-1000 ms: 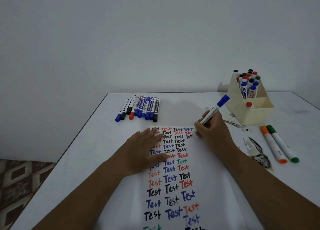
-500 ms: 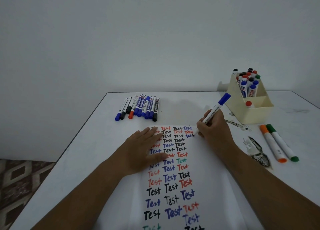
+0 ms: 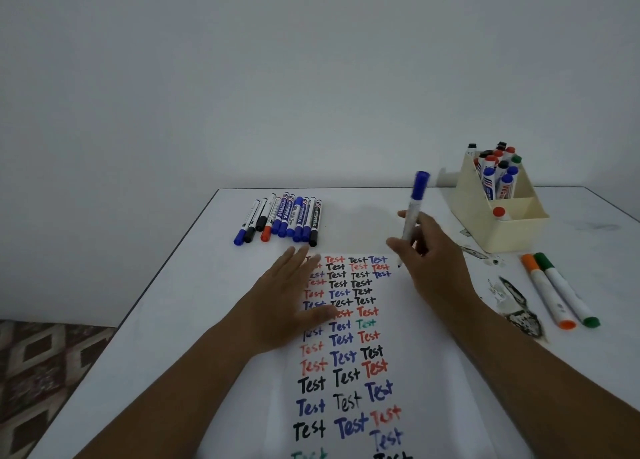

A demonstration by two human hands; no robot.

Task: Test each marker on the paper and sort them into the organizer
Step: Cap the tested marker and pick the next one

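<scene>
- Setting: plain pale wall behind a white desk [image 3: 173,320]; patterned floor at lower left.
- Paper [image 3: 415,337] laid along the desk centre, filled with rows of "Test" in black, blue, red and green.
- Left hand [image 3: 287,306] flat on the paper's left side, fingers straight, holding nothing.
- Right hand [image 3: 429,254] just above the paper's top right corner; grip narrow, pinching the blue marker [image 3: 414,212] low on the barrel, cap posted on the upper end, tip down and apparently just clear of the sheet.
- Handling, judged: light, stiff plastic barrel, smooth and likely to roll; best taken at mid-barrel near the tip end, away from the wet nib. Paper thin and prone to sliding, hence the flat hand on it.
- Count, untested row [image 3: 280,219] at the far left of the desk: about ten markers lying side by side, touching; mostly blue, roughly three black, one red; exact count uncertain where barrels overlap.
- Count, cream organizer [image 3: 485,230] at far right: roughly ten markers upright in the rear compartment, one red-capped marker [image 3: 499,212] in the front compartment.
- Count, thick markers lying beside the organizer: two, one orange marker [image 3: 549,292], one green marker [image 3: 568,290].
- Dark ink smears [image 3: 519,313] on the desk between paper and thick markers.
</scene>
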